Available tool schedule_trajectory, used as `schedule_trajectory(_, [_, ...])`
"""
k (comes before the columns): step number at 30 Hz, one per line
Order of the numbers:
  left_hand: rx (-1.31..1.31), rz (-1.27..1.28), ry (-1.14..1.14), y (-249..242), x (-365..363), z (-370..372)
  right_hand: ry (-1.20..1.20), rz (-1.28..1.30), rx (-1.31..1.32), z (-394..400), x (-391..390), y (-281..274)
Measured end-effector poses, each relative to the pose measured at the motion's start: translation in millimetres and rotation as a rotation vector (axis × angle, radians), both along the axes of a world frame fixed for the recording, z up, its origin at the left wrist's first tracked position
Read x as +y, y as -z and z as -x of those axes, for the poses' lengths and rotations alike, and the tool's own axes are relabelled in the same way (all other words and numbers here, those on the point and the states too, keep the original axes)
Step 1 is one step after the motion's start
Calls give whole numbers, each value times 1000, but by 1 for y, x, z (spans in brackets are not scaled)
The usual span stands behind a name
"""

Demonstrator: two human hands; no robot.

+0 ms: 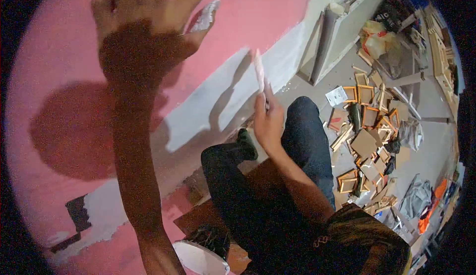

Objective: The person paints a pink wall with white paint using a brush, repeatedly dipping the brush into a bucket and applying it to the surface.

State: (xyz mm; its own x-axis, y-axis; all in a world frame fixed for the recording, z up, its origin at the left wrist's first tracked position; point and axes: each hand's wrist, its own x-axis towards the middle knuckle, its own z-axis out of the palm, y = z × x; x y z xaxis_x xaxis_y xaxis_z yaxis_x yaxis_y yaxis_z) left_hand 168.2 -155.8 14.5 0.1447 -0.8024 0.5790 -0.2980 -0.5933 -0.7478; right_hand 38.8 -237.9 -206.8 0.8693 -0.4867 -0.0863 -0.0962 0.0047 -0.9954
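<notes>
My right hand (269,121) grips a slim paintbrush (259,71) smeared with pale pink, its tip pointing up at the wall. Behind the tip, the wall has fresh pink paint (238,15) bordering a bare whitish strip (198,121). My left hand (144,12) is raised over the pink part of the wall, fingers apart and the thumb spread out. A rough whitish patch (204,16) shows between its thumb and forefinger; I cannot tell whether the hand touches it. The shadows of my head and arm fall across the wall.
By my legs, a white rounded container (201,258) sits at the bottom. Wooden frames and board pieces (367,143) litter the grey floor to the right. Pale panels (342,32) lean at the wall's far end. Plastic bags (379,39) and an orange item (431,205) lie farther off.
</notes>
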Motion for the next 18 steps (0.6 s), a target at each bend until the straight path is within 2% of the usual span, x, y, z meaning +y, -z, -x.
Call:
schedule_trajectory(1, [30, -4, -27, -2, 0, 3, 14, 0, 49, -10, 5, 5])
schedule_trajectory(3, [88, -21, -94, -5, -1, 10, -100, 28, -29, -3, 23, -3])
schedule_trajectory(6, [69, -15, -53, -4, 0, 5, -209, 134, -171, 24, 37, 2])
schedule_trajectory(8, [52, -15, -21, -4, 1, 3, -308, 148, -109, 41, 31, 5])
schedule_trajectory(9, [55, -23, -26, -5, 1, 3, -203, 161, -121, 40, 33, 26])
schedule_trajectory(11, [46, -50, -32, -5, 3, 0, -31, 109, -53, 16, 24, 31])
schedule_trajectory(13, [49, -76, -44, -6, 5, -4, -15, 60, 57, 6, 22, 31])
schedule_trajectory(15, [117, -85, -89, -11, 0, 7, -157, 19, 196, 0, 35, 24])
schedule_trajectory(17, [160, -72, -67, -13, 1, 12, -98, -43, -67, 26, 80, 16])
schedule_trajectory(18, [155, -56, -11, -11, 3, 9, -169, 33, -141, 46, 93, 17])
